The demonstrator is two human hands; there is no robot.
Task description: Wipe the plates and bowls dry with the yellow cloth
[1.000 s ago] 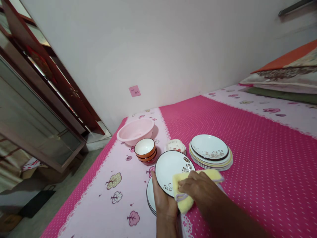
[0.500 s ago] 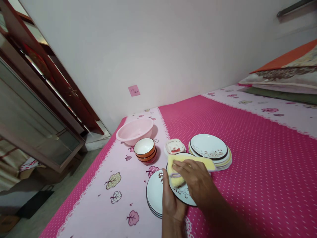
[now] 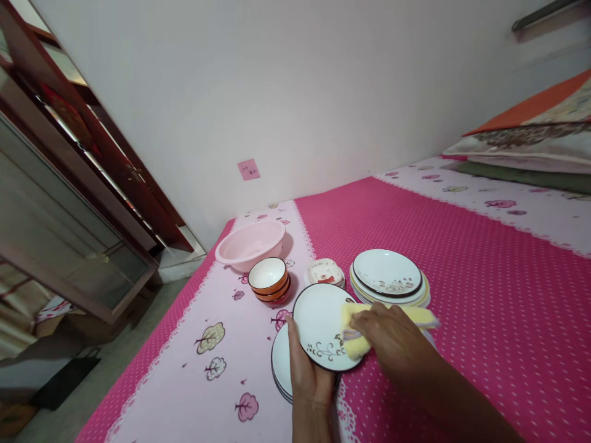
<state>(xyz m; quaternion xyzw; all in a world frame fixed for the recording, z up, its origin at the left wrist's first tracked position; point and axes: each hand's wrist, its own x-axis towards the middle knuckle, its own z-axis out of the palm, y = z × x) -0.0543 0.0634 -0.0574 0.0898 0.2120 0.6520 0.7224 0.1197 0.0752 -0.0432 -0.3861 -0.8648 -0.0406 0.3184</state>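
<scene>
My left hand [image 3: 310, 375] grips a white plate [image 3: 318, 317] by its lower left edge, thumb along the rim. The plate has a dark rim and a brown floral pattern, and is held tilted above the bed. In my right hand [image 3: 385, 329] is a bunched yellow cloth [image 3: 353, 332], pressed on the plate's right side; one end of it sticks out to the right. Partly behind my left hand lies a stack of similar plates [image 3: 281, 357]. Another plate stack [image 3: 388, 271] sits beyond my right hand, with small square dishes [image 3: 324, 271] to its left.
Orange-brown bowls [image 3: 269, 280] stand stacked left of the dishes, before a pink basin [image 3: 252, 243]. A pink dotted bedspread [image 3: 484, 295] lies under everything. Pillows [image 3: 530, 138] are piled at the far right. A pink note [image 3: 249, 170] is stuck on the wall.
My right hand has slid the cloth rightward across the plate, uncovering its middle and left. My left hand and the plate have shifted slightly left.
</scene>
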